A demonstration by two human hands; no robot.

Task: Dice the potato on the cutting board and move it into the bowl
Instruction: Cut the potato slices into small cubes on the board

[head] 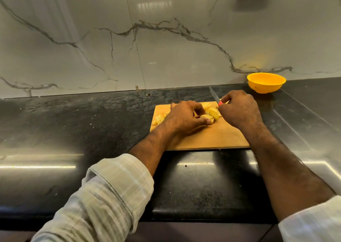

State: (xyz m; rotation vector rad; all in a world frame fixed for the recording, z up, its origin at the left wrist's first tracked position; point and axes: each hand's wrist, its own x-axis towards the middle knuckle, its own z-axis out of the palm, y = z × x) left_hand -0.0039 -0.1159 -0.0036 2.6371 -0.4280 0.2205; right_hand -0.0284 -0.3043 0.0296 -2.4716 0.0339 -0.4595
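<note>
A person stands at a dark stone counter, both forearms reaching over a wooden cutting board [212,136]. The left hand [186,117] curls its fingers and thumb around a cluster of potato slices [212,112] near the board's far edge. The right hand [239,110] is closed around a red-handled knife [215,96], its blade pointing up and away, just right of the slices. A small pile of diced potato [159,119] sits at the board's far left corner. The yellow bowl [266,83] stands off the board beyond its far right corner, nearer the right hand; it looks empty, so the transfer seems still ahead.
</note>
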